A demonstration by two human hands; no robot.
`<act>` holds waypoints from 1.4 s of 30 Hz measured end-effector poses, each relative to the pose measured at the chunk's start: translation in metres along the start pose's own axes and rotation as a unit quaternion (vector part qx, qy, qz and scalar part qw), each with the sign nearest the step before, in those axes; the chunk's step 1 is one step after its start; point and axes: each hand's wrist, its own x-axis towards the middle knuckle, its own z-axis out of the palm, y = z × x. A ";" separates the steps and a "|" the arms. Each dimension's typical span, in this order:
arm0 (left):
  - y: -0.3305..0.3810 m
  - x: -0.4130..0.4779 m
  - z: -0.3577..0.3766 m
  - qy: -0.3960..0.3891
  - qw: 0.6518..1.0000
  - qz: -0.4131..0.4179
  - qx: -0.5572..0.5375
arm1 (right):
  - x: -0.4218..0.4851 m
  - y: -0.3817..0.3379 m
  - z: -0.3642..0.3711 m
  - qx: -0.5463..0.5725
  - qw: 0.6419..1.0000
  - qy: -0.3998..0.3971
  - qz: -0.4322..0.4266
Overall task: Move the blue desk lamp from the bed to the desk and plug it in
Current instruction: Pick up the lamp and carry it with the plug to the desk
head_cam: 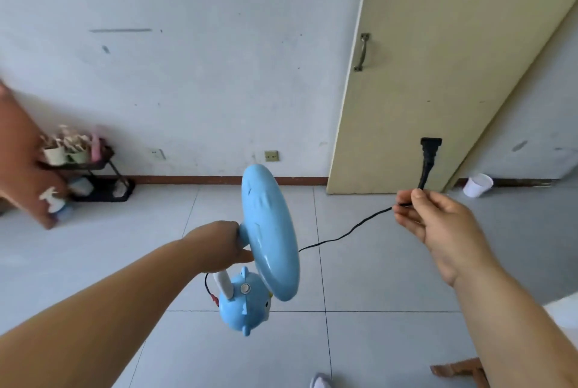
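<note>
The blue desk lamp (269, 234) hangs in the air over the tiled floor, its round head tilted on edge and its animal-shaped base (244, 306) below. My left hand (222, 247) grips it behind the round head. Its thin black cord (344, 232) runs right to my right hand (438, 222), which pinches the cord just below the black plug (430, 156). The plug points upward, in front of the door. A brown desk corner (22, 153) shows at the far left edge.
A yellowish door (438, 59) stands ajar at the right. Two wall sockets (271, 156) sit low on the white wall. A black rack with plants (84, 165) stands at the left. A white bin (477, 185) is by the door. Wooden furniture (459, 370) shows at the bottom right.
</note>
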 end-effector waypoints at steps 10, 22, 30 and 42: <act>-0.079 0.034 -0.026 -0.004 0.990 -0.124 -0.074 | 0.094 0.000 0.119 -0.041 0.988 -0.146 0.009; -0.193 0.042 -0.049 0.038 0.948 -0.259 -0.183 | 0.145 0.005 0.304 -0.078 0.948 -0.306 0.025; -0.331 0.028 -0.059 0.050 0.928 -0.306 -0.205 | 0.120 0.022 0.473 -0.070 0.928 -0.366 0.017; -0.550 0.000 -0.096 0.116 0.896 -0.373 -0.209 | 0.069 0.042 0.715 -0.075 0.902 -0.424 0.026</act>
